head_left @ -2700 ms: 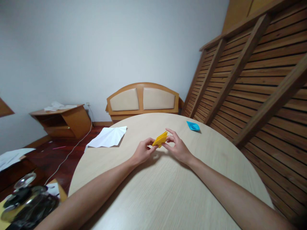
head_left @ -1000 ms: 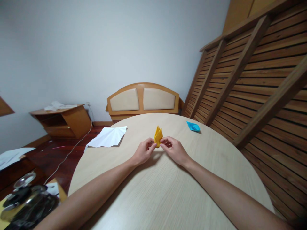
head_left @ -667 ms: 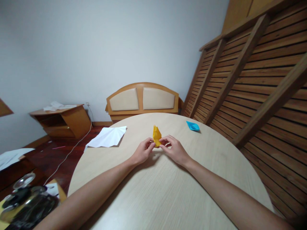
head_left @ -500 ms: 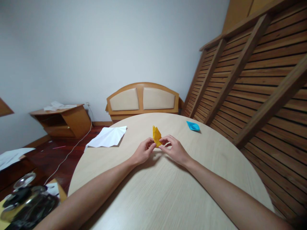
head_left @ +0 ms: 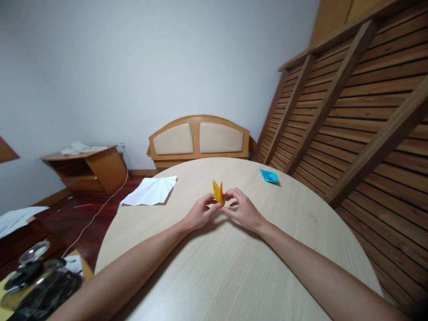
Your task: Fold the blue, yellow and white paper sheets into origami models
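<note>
The fingers (head_left: 214, 206) of the left hand (head_left: 199, 215) are closed in a pinch on the lower left edge of the yellow folded paper (head_left: 218, 194). The right hand (head_left: 245, 210) pinches the lower right edge in the same way; its remaining fingers are curled loosely. The paper stands upright between both hands, two points at 12 o'clock, just above the desk (head_left: 234, 267) near its centre.

Judgement: the work in hand is shaping a fold at the base. Keep both pinches low and symmetrical, apply even pressure along the crease, and support the base so the thin points do not bend or tear.

Surroundings:
- Blue folded paper (head_left: 269, 176) at 1 o'clock, well apart from the hands.
- White creased sheet (head_left: 149, 191) at 10 o'clock, overhanging the desk edge.
- Slatted wooden frame (head_left: 351, 102) at 3 o'clock, beside the desk.
- Headboard (head_left: 199, 138) at 12 o'clock, beyond the desk.

Neither paper lies between or against the hands.
</note>
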`<action>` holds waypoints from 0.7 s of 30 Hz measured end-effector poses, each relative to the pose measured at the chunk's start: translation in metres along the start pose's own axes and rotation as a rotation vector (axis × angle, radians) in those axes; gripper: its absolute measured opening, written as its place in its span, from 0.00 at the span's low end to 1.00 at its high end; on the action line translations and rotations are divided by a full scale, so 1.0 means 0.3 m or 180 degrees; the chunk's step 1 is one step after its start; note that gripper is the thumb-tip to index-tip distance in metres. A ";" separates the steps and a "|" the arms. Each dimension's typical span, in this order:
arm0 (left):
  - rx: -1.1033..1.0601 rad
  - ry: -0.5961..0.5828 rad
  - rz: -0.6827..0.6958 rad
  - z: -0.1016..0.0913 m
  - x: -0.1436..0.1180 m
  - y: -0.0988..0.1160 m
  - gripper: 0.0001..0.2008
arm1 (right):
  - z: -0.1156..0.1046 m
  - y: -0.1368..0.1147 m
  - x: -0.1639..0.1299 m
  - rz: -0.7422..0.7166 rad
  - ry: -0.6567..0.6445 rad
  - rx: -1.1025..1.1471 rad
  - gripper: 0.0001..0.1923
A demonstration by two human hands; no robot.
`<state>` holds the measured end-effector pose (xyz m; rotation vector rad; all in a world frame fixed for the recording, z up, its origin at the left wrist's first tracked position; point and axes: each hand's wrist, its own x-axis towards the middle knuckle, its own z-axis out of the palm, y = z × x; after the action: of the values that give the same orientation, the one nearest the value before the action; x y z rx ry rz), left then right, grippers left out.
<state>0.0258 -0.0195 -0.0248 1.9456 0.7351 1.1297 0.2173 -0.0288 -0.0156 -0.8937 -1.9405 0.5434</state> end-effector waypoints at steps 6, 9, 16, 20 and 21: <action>0.0100 0.0054 0.0008 0.001 0.005 0.007 0.15 | 0.002 0.010 -0.001 0.0061 0.0018 0.0178 0.17; 0.0142 0.0096 -0.0040 0.002 0.005 0.005 0.15 | 0.004 0.012 0.000 0.0118 0.0049 0.0258 0.17; 0.0280 0.0157 -0.0019 -0.003 0.003 0.001 0.14 | -0.003 0.006 0.001 0.0165 0.0043 0.0437 0.13; 0.0374 0.0191 -0.0053 -0.006 0.002 -0.003 0.15 | -0.006 0.013 0.002 0.0144 0.0043 0.0465 0.11; 0.0393 0.0207 -0.0078 -0.007 0.001 -0.004 0.15 | -0.007 0.014 0.002 0.0140 0.0051 0.0458 0.10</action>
<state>0.0240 -0.0178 -0.0251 2.0038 0.8797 1.1614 0.2205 -0.0256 -0.0172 -0.8482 -1.8458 0.6906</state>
